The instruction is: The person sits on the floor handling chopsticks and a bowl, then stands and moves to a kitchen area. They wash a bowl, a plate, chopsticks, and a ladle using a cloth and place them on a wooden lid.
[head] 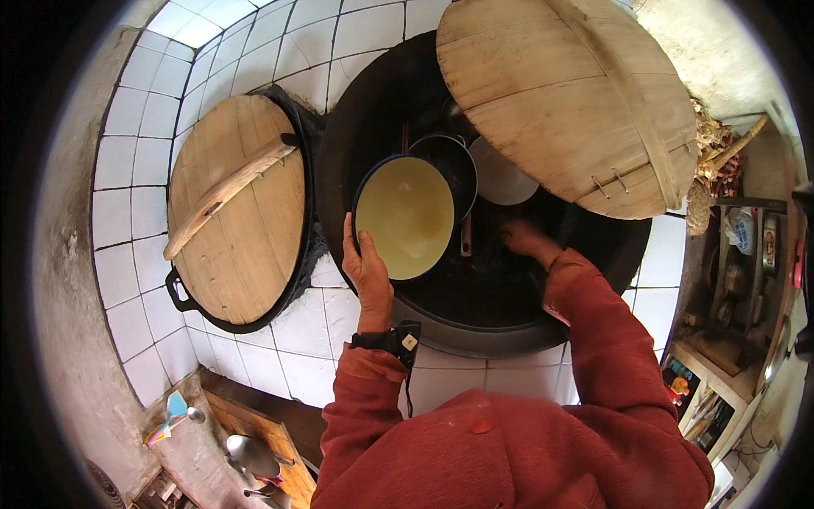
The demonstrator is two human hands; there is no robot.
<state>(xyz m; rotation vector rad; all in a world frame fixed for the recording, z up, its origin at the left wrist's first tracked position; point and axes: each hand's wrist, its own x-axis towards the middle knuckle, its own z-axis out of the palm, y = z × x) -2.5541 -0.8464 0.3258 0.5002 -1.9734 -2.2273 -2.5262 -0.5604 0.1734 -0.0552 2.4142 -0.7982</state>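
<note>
My left hand grips the near left rim of a pale yellow enamel basin, which is tilted over a large dark wok set in a white-tiled stove. My right hand reaches down inside the wok, its fingers in shadow; whether it holds anything cannot be told. Just beyond the basin sits a dark pan, and a handle end shows beside the basin's right edge. A whitish round vessel lies to the right of the pan, partly under a round wooden lid.
The wooden lid overhangs the wok's far right side. At left, another wok is covered by a wooden lid with a raised handle. A metal ladle and a blue spatula are at lower left. Cluttered shelves stand at right.
</note>
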